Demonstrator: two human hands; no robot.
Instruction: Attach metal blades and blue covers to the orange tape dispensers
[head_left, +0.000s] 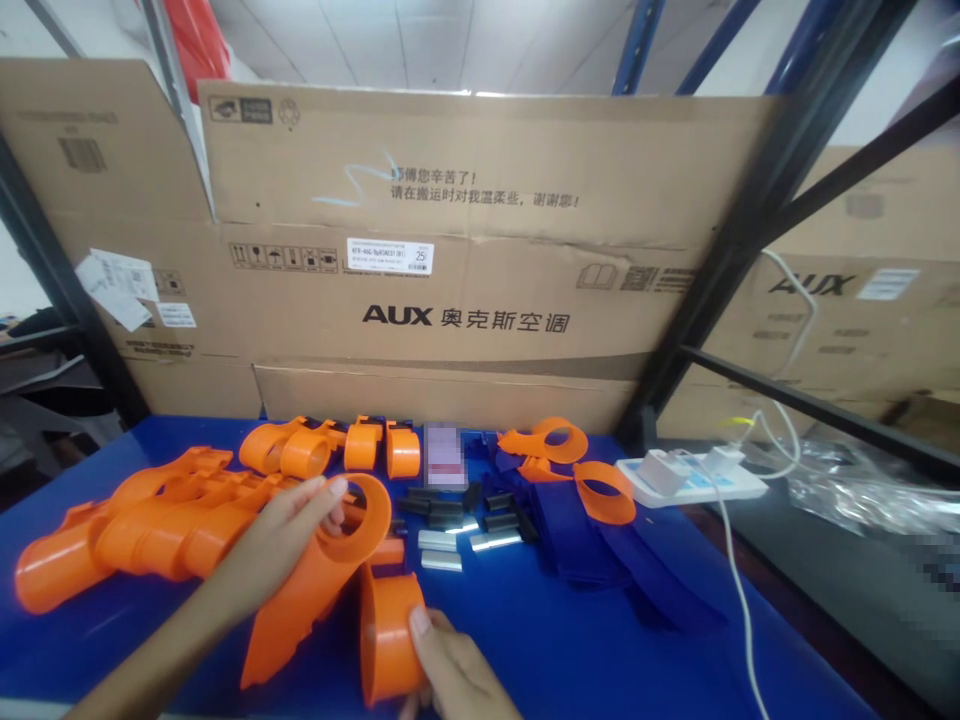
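My left hand (289, 520) is closed, its fingers pinching the near rim of an orange plastic tape dispenser body (311, 590) with a wide round opening at its top. Low in the middle, my right hand (461, 665) grips another orange tape dispenser (390, 640) by its ring, thumb on the outside; the other fingers are mostly hidden behind it. Just beyond both hands lie several black plastic pieces (446, 512) and small shiny metal pieces (440, 541). Several orange bodies (150, 535) are piled left of my left hand.
More orange dispensers (304, 452) stand at the back of the blue table (510, 650). Dark blue flat strips (577, 535) and orange rings (604, 492) lie on the right, near a white power strip (694, 475) with cables. A cardboard wall (450, 350) closes off the back, beside a dark metal post (720, 250).
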